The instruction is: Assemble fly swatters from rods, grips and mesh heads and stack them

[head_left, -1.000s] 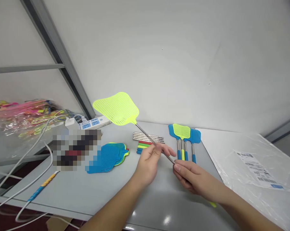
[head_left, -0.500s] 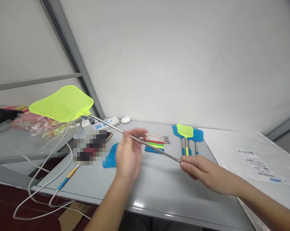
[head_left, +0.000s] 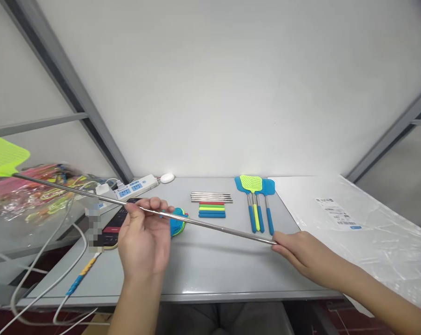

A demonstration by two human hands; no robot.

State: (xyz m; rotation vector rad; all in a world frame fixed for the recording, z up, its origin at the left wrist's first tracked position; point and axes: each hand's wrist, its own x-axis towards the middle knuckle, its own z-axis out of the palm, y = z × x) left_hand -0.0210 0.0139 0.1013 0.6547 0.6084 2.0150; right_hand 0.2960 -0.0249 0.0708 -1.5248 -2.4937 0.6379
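Observation:
A fly swatter with a yellow-green perforated head and a long metal telescopic rod (head_left: 217, 227) stretches across the view, its head cut off by the left edge. My left hand (head_left: 143, 246), palm up, pinches the rod's middle between thumb and fingers. Around the rod's other end is my right hand (head_left: 301, 253), closed, hiding whatever grip is there. Beyond the rod lie several loose metal rods (head_left: 210, 197) and coloured handle grips (head_left: 212, 209) in a stack. Blue swatter heads (head_left: 177, 225) are partly hidden behind my left hand. Several short fly swatters (head_left: 255, 204) lie at the right.
A phone (head_left: 113, 230) and a white power strip (head_left: 136, 186) lie at the left, with white cables (head_left: 76, 270) hanging past the table edge. A small white oval device (head_left: 167, 178) is by the wall. A plastic-wrapped white package (head_left: 322, 204) covers the right side.
My left hand, blurred and loosely open near the rod before, now grips it farther left. The swatter's head has shifted left, partly out of view. The camera view has turned somewhat.

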